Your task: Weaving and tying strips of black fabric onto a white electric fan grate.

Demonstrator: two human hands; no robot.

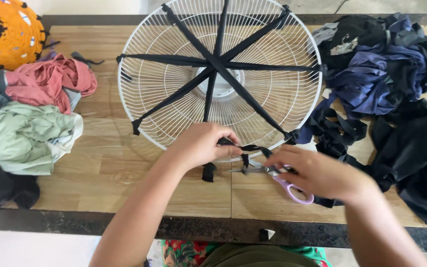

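A round white wire fan guard [149, 84] lies flat on the wooden table [105, 168]. Black cloth strips [189, 60] cross it like spokes and are tied at its rim. At the near rim, my left hand [201, 144] pinches a knotted black strip end [245, 148]. My right hand [317, 173] holds scissors with lilac handles [292, 190]; their blades point left at the hanging tail of that strip [244, 162]. A cut black scrap [208, 171] lies just under my left hand.
Pink [50, 81], pale green [25, 136] and dark cloth are piled on the left, with a round orange woven piece [6, 29] at the back left. Black and navy cloth [386, 79] is heaped on the right. The table's dark front edge [124, 225] runs close to me.
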